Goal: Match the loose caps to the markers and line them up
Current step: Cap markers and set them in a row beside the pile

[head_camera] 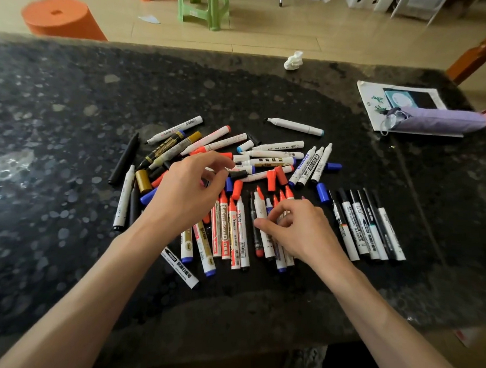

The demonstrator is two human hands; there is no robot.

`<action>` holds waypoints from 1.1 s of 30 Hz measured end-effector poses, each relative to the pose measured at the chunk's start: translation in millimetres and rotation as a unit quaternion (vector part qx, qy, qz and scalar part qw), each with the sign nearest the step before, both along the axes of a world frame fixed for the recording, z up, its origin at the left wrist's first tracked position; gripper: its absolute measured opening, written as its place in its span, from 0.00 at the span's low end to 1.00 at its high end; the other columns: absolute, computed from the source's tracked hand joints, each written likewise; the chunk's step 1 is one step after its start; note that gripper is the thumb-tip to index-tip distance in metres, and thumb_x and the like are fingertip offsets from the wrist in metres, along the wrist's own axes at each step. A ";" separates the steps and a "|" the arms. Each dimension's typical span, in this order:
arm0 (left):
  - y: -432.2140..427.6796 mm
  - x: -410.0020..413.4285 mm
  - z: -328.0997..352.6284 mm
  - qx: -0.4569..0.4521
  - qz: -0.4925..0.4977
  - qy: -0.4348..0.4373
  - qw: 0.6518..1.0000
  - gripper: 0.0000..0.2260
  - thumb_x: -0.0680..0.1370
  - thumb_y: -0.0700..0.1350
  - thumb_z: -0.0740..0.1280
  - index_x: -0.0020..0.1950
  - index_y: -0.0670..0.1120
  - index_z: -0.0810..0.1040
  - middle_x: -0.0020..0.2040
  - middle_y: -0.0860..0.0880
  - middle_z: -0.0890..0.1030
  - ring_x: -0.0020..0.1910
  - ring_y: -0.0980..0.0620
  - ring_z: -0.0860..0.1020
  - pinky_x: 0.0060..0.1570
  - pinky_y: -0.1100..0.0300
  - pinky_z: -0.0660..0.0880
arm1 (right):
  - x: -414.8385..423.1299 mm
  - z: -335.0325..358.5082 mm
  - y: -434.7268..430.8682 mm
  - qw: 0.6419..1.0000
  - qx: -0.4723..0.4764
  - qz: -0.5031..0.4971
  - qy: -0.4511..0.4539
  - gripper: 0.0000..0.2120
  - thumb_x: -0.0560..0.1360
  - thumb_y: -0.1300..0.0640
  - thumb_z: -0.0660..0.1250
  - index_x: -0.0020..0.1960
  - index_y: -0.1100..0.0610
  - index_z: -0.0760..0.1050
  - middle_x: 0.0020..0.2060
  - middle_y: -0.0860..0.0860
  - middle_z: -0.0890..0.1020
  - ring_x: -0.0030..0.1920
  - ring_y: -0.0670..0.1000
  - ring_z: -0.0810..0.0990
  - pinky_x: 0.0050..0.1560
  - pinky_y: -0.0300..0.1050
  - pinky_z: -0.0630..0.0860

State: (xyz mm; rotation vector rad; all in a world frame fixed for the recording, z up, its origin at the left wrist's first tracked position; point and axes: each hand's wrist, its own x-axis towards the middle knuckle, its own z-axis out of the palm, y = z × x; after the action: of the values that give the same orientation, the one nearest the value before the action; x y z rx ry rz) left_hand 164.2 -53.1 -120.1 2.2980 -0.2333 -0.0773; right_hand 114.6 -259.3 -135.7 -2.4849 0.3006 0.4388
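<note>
A jumble of markers [268, 154] and loose caps lies mid-table on the dark stone table [70, 118]. Loose ones include red caps [276, 177], a blue cap [322, 192] and a gold cap [143, 181]. In front lie rows: red-capped markers [229, 228] and black-capped markers [360, 226]. My left hand [189, 192] hovers over the pile, thumb and index finger apart beside a black cap [238, 173], holding nothing I can see. My right hand [298, 231] rests on the middle row, its thumb and curled fingers pinching a white marker [263, 213] there.
A crumpled tissue [294, 61] sits near the far edge. At the right lie a printed cloth bag [373, 95] and a folded purple umbrella [436, 119]. Beyond the table stand an orange stool [62, 16], a green stool [203, 4] and a wooden chair [479, 50].
</note>
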 end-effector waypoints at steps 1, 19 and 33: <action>0.0 -0.1 0.3 0.000 -0.001 -0.001 1.000 0.11 0.84 0.45 0.65 0.64 0.52 0.81 0.55 0.58 0.82 0.53 0.61 0.80 0.45 0.70 0.72 | -0.7 -1.3 1.9 1.000 0.000 -0.001 -0.004 0.12 0.73 0.39 0.75 0.47 0.44 0.77 0.35 0.44 0.84 0.39 0.40 0.83 0.52 0.46 0.82; 27.6 12.2 6.2 -0.017 0.130 0.004 0.991 0.10 0.82 0.43 0.65 0.56 0.54 0.85 0.48 0.57 0.84 0.46 0.62 0.81 0.48 0.56 0.79 | -8.5 -4.1 30.9 0.989 -0.095 0.088 -0.071 0.09 0.79 0.44 0.72 0.50 0.49 0.82 0.38 0.44 0.83 0.39 0.43 0.82 0.44 0.44 0.83; 24.5 6.0 -27.1 0.244 -0.020 -0.015 0.970 0.18 0.81 0.49 0.68 0.72 0.55 0.75 0.63 0.48 0.77 0.67 0.44 0.72 0.63 0.49 0.73 | -1.0 3.8 31.7 0.992 -0.097 0.073 0.018 0.12 0.76 0.44 0.74 0.43 0.53 0.80 0.31 0.47 0.83 0.33 0.45 0.83 0.43 0.48 0.85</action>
State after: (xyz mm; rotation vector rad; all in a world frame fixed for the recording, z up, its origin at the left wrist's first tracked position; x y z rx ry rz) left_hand 170.2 -28.6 -147.2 2.7856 -0.3026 -0.1321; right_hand 113.6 -227.5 -131.8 -2.7035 0.1824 0.5371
